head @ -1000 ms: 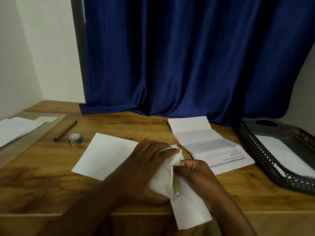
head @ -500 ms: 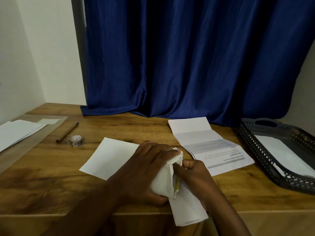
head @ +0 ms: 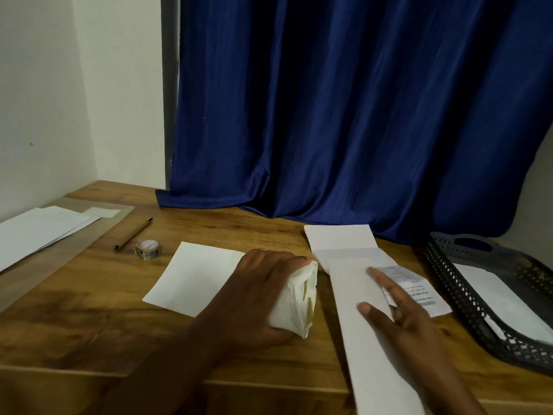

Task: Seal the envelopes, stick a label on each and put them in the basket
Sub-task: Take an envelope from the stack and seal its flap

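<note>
Fingers of the left hand [head: 263, 295] curl round a crumpled white wad of paper [head: 296, 301] with yellowish strips showing in its folds, holding it against the wooden table [head: 89, 319]. The wad sits at the right edge of a blank white sheet [head: 194, 277], which lies flat under that hand's wrist side. Just right of the wad, a long white envelope [head: 359, 295] runs from near the table's back out past its front edge. The right hand [head: 401, 322] rests on this envelope with fingers spread and fairly straight, pressing it flat; nothing is pinched in it. Under the envelope's far end lies an unfolded printed letter [head: 419, 292], its blank top panel pointing toward the blue curtain [head: 359, 115] and its printed part peeking out beside the right hand's fingers. Right of the letter stands the dark perforated basket [head: 449, 283], tilted slightly in the picture, with at least one white envelope in the basket [head: 502, 298] lying flat inside. Left of the blank sheet, a small roll of tape [head: 148, 250] sits on the table, and just beyond it a brown pencil [head: 133, 234] lies slantwise. Far left of these, a stack of white papers [head: 39, 232] rests on a paler strip of the table near the wall.
</note>
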